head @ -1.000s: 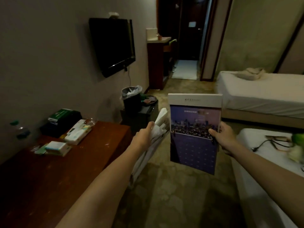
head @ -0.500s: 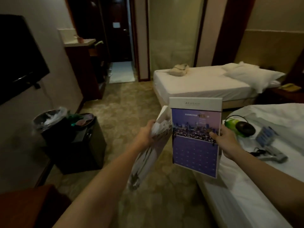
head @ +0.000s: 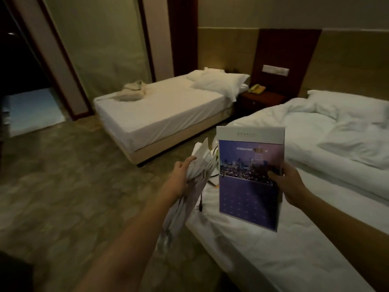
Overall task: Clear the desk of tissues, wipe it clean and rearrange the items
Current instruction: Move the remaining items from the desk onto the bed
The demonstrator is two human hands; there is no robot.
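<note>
Calendar location: upright in front of me, printed face toward me, above the edge of the near bed.

1. Near bed: on my right, with a white sheet and a rumpled duvet.
2. Far bed: across the carpet, white sheet, pillows at its head, a crumpled cloth near its foot.
3. Nightstand: between the two bed heads; a telephone rests on it.
4. Paper bundle: white sheets, hanging just left of the calendar.
5. My right hand: it pinches the calendar's right edge, thumb on the printed face; the fingers behind are hidden.
6. My left hand: fingers curled round the bundle's upper part, index finger laid along it.
7. Black cable: on the near bed, beside the bundle.
</note>
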